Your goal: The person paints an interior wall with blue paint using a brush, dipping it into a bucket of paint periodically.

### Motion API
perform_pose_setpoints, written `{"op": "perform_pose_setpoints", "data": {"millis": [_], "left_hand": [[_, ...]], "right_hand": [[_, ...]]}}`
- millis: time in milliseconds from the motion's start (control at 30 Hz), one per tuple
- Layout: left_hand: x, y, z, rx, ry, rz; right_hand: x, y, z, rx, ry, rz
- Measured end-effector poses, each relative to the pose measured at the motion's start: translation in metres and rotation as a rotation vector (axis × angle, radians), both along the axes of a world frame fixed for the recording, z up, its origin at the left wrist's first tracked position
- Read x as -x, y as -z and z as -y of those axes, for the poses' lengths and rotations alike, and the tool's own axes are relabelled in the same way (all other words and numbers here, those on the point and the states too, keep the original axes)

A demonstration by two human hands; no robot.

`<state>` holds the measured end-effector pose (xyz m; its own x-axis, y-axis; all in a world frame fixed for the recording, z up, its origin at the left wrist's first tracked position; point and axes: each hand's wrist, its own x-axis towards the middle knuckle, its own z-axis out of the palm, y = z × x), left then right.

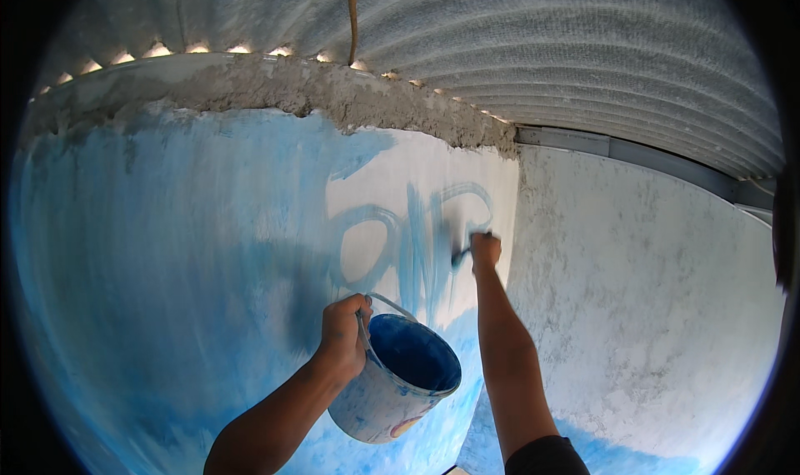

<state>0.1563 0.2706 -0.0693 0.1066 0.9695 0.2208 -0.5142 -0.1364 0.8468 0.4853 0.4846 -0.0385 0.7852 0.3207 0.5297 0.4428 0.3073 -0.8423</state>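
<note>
My left hand (pixel 343 329) is closed round the handle of a white paint bucket (pixel 379 404), holding it up in front of the wall. The bucket leans toward me, its outside smeared with blue and its inside coated in dark blue paint. Higher and to the right, my right hand (pixel 486 250) grips what looks like a small paint roller (pixel 457 254), its head blurred against the painted wall (pixel 208 225). Pale blue loops and upright streaks cross a white patch of that wall, just left of the roller.
A second, whitish wall (pixel 633 308) with grey blotches meets the painted one at a corner on the right, blue along its bottom. Rough grey mortar (pixel 250 87) tops the painted wall. Overhead is a corrugated roof (pixel 583 50), with a metal beam (pixel 633 154) below it and a hanging cord (pixel 352 21).
</note>
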Motion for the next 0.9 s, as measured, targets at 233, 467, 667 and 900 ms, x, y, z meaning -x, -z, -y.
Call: {"op": "perform_pose_setpoints", "data": {"millis": [233, 467, 667, 900], "left_hand": [[-0.008, 0.001, 0.007, 0.018, 0.081, -0.066], [-0.011, 0.007, -0.003, 0.004, 0.078, -0.055], [-0.01, 0.004, 0.004, -0.037, 0.062, -0.09], [-0.009, -0.006, 0.014, 0.0, 0.071, -0.049]], "right_hand": [[-0.032, -0.118, 0.014, -1.008, -0.72, -0.282], [-0.065, 0.083, -0.036, -0.78, -0.56, -0.567], [-0.064, 0.132, -0.014, -0.104, -0.189, -0.259], [0.001, -0.103, 0.036, -0.53, -0.32, 0.006]]}}
